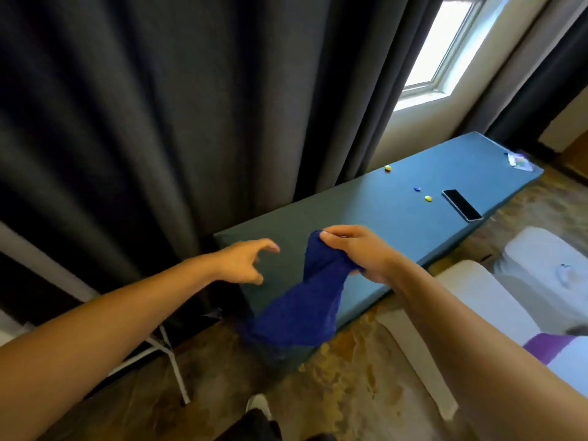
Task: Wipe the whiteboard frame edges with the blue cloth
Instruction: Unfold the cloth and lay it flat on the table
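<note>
My right hand (359,253) grips the top of a dark blue cloth (302,310), which hangs down in a twisted length over the near end of a long table covered in teal fabric (366,205). My left hand (245,261) hovers just left of the cloth above the table's near corner, with its fingers spread and curled and nothing in them. No whiteboard or frame shows in this view.
A black phone (462,205) lies on the teal table, with small yellow (428,198) and blue (417,188) magnets and a plastic packet (518,160) at the far end. Dark curtains (159,122) hang behind. White chairs (509,297) stand at right on patterned carpet.
</note>
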Available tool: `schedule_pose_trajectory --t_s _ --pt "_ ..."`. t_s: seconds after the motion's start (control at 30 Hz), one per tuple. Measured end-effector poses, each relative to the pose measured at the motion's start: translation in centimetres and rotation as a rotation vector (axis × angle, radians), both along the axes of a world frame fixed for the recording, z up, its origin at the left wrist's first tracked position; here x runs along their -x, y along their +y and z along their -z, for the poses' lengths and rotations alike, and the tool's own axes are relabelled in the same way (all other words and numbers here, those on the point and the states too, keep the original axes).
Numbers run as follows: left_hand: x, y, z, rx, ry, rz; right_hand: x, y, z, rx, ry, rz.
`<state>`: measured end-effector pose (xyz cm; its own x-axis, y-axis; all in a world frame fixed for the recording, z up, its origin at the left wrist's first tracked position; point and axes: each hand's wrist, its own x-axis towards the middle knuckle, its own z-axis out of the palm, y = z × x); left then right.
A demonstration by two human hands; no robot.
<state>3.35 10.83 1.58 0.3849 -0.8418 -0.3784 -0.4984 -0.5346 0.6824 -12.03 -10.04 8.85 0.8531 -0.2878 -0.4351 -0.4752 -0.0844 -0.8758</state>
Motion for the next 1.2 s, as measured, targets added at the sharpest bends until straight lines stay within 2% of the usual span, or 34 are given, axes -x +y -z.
schedule_pose_trajectory --t_s 0.07,0.1,0.17,0.27,0.3,0.4,0.43,0.57,0.67,0.8,0.83,0.93,1.0,1.13,1.2 --pt "1.1 -3.0 -1.0 0.220 0.260 -0.049 -2.3 -0.5 -0.8 -0.003 0.028 -0.250" --pt "1.2 -4.2 -1.1 0.263 0.308 -0.042 -3.4 -1.1 -1.2 -0.013 0.033 -0.341" --pt "0.6 -5.6 -1.7 0.209 0.291 -0.048 -5.7 -3.0 -2.2 -0.001 0.038 -0.444" --pt "-1.5 -5.9 -2.2 0.184 0.295 -0.214 -9.3 -7.1 -3.4 0.072 0.032 -0.534" --pt "-2.1 -5.8 -2.7 0.177 0.215 -0.259 -10.4 -8.4 -3.7 0.127 0.027 -0.559" --pt "-3.8 -5.4 -5.1 0.032 -0.267 -0.342 -13.7 -12.2 -4.7 0.292 -0.051 -0.591" --pt "-4.0 -5.2 -6.2 0.003 -0.375 -0.395 -14.8 -13.2 -5.2 0.318 -0.104 -0.603" --pt "-3.9 -5.0 -9.8 0.019 -0.633 -0.604 -17.8 -17.3 -6.4 0.467 -0.430 -0.679" --pt "-1.4 -5.3 -8.8 -0.064 -0.687 -0.626 -16.9 -19.4 -3.7 0.495 -0.517 -0.758" --pt "4.9 -6.8 -0.2 -0.332 -0.612 -0.601 -12.9 -20.3 5.7 0.614 -0.572 -0.903" --pt "6.7 -7.5 2.3 -0.400 -0.556 -0.588 -11.6 -20.2 8.4 0.674 -0.502 -0.968" --pt "11.6 -9.6 9.0 -0.631 -0.296 -0.517 -7.4 -20.0 16.5 0.876 -0.132 -1.153" --pt "13.9 -10.6 11.9 -0.720 -0.145 -0.454 -4.7 -20.3 20.2 0.915 0.005 -1.196" --pt "15.0 -11.0 12.2 -0.750 0.011 -0.363 -3.5 -20.9 21.8 0.866 0.143 -1.310" --pt "14.6 -10.5 11.2 -0.797 0.141 -0.300 -4.8 -20.4 20.5 0.849 0.285 -1.517"
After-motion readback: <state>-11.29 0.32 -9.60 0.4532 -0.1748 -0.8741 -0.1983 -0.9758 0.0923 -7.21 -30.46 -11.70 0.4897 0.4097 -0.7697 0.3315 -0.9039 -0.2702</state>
